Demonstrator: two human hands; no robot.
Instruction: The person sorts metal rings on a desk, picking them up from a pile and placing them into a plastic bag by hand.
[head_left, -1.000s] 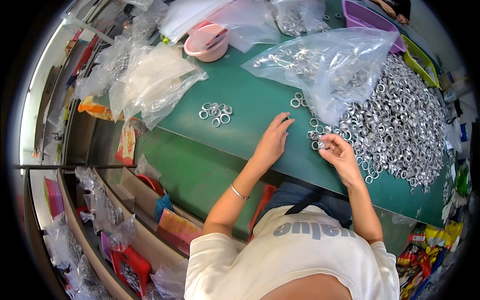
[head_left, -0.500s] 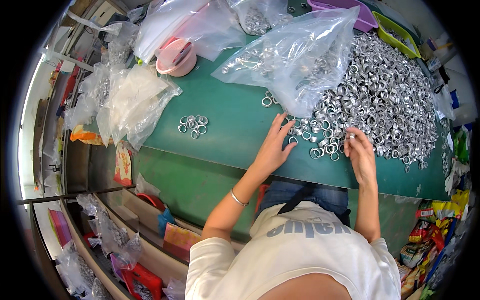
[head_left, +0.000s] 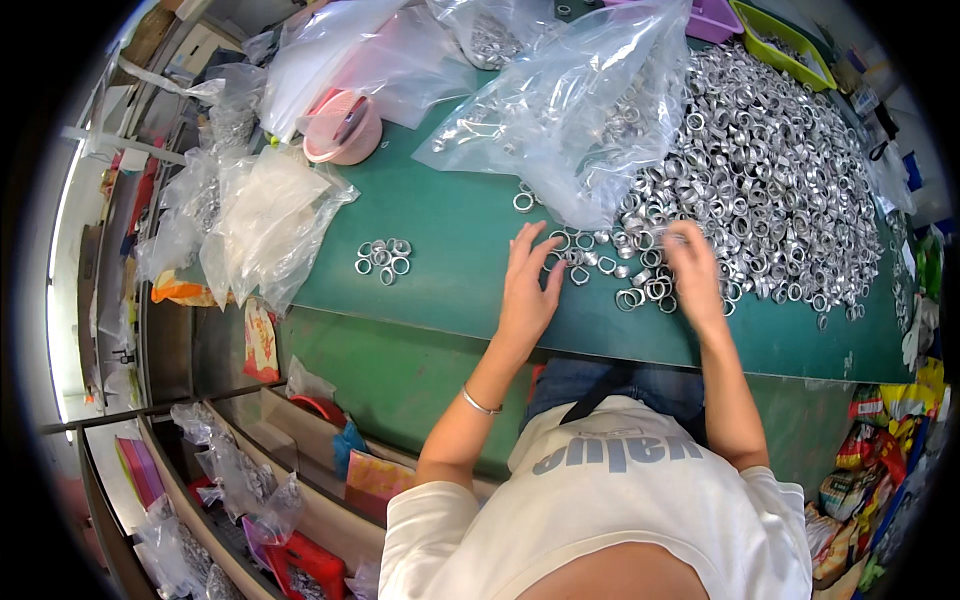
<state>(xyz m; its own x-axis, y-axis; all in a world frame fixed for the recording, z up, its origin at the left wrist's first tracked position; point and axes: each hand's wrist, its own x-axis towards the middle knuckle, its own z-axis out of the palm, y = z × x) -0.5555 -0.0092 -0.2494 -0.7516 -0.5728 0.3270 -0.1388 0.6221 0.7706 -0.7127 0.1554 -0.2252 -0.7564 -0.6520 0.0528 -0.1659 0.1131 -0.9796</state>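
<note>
Silvery metal rings lie in a large heap (head_left: pixel 785 180) on the right of the green table. Loose rings (head_left: pixel 606 264) trail from its left edge, between my hands. My left hand (head_left: pixel 528 285) rests at the left end of these, thumb and fingers apart, with a ring beside the thumb. No ring is plainly gripped there. Over the near left side of the heap, my right hand (head_left: pixel 695 275) bends at the fingers; its fingertips are smeared by motion, so I cannot make out whether they hold a ring. Farther left, a small cluster of rings (head_left: pixel 383 256) sits apart.
A clear plastic bag (head_left: pixel 570 125) with rings inside lies beyond my hands. Back left are a pink basket (head_left: pixel 345 140) and more plastic bags (head_left: pixel 265 215). Purple (head_left: pixel 715 20) and green trays (head_left: pixel 785 50) stand behind the heap. The table's front edge (head_left: pixel 440 330) runs near my body.
My left hand has shifted a little left, its fingers spreading from the loose rings. My right hand has moved slightly left and up over the heap's edge. The view has shifted slightly.
</note>
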